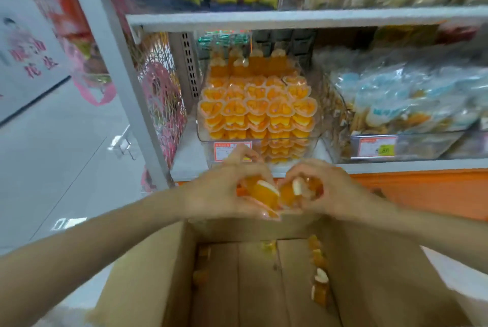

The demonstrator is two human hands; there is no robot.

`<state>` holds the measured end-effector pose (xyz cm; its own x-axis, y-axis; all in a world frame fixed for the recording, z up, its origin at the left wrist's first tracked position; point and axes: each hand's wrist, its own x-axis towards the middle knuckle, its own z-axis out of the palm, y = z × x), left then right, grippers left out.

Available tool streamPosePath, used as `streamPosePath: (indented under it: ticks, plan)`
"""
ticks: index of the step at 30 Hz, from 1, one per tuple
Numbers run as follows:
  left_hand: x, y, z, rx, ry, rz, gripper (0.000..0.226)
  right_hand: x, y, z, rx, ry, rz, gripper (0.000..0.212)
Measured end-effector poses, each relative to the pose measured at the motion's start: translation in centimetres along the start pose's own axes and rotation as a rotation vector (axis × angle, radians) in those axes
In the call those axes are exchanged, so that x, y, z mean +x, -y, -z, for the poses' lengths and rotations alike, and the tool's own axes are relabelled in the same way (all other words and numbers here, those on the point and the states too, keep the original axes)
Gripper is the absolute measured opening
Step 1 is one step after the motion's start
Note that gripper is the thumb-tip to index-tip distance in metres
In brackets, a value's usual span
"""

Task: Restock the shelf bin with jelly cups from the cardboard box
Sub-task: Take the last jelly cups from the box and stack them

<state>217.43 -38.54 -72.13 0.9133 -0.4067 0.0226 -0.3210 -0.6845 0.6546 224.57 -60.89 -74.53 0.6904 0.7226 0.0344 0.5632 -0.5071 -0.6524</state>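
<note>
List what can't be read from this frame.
- Head view: jelly cups count in the left hand and right hand, covered by fingers, blurred.
- Price label on the shelf bin: blurred, partly behind the left hand.
- Cardboard box: near end cut off by bottom edge.

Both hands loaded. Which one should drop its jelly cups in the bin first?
Probably left. The left hand, gripping jelly cups, has fingertips up at the shelf bin front; the right hand, also loaded, sits lower toward the bin's right corner.

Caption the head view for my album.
The left hand and right hand grip orange jelly cups above a brown cardboard box, facing a clear plastic shelf bin.
</note>
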Motion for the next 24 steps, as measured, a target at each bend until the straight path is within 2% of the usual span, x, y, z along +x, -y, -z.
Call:
streamPosePath:
  ticks: [3,5,8,12,15,18,24]
  plan:
    - [2.0,-1.7,4.1,0.133,-0.268,-0.024,0.048,1.7,3.0,4.5,-0.028,-0.262,0.164,0.034]
    - [4.2,-1.4,5.9,0.166,-0.396,0.015,0.046,4.4,3.5,5.8,-0.034,-0.395,0.196,0.037]
    - [7.5,0.3,7.2,0.110,-0.530,0.055,0.043,9.1,3.3,6.8,-0.103,-0.490,0.195,0.037]
    - [10.6,2.8,8.6,0.107,-0.526,0.132,0.046,14.5,1.8,7.5,-0.132,-0.464,0.156,0.039]
    - [11.8,4.4,9.2,0.105,-0.476,0.202,0.045,16.5,0.6,7.5,-0.126,-0.394,0.087,0.050]
    - [12.2,5.1,9.4,0.129,-0.449,0.290,0.054,16.8,0.2,7.5,-0.085,-0.396,0.053,0.056]
    - [12.4,5.2,9.4,0.146,-0.458,0.291,0.061,17.1,-0.5,7.4,-0.221,-0.335,0.047,0.061]
